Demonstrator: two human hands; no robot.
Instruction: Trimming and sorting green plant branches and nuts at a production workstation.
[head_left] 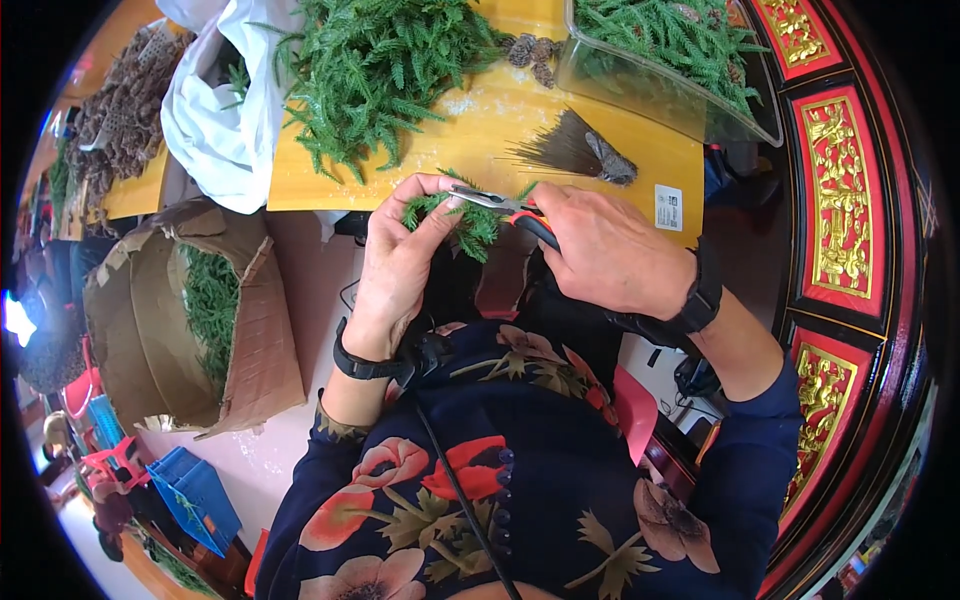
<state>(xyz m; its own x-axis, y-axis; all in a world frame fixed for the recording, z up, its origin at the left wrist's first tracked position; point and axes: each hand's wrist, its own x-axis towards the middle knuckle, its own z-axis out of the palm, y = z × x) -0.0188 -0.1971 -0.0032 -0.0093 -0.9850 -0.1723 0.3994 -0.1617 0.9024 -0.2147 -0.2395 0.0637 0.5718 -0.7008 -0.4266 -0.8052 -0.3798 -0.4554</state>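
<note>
Forearms in dark floral sleeves were seen entering from the lower edge, each w/ a black wrist strap. L hand [395,265] was closed around a green fern-like sprig [470,225], thumb and fingers pinched on its stem end, just below the near edge of the yellow tabletop [480,130]. R hand [610,250] was wrapped around the red-and-black handles of a pair of pliers [500,205]; the metal nose was pointed left and was touching the sprig next to the L thumb. Whether the nose was closed on the stem could not be told.

Beyond the hands, on the tabletop, a dark fan-shaped bundle of thin wires or needles [575,150] was laid w/ its bound end to the right. A small white label [668,207] was stuck near the table's right corner. Further back, a large heap of green sprigs [380,60] was piled at centre, w/ a few pine cones [530,50] beside it and a clear plastic tub [640,85] of greenery at right. White cloth [215,110] was draped at left. On the floor at left, a torn cardboard box [150,320] holding more greenery was placed.
</note>
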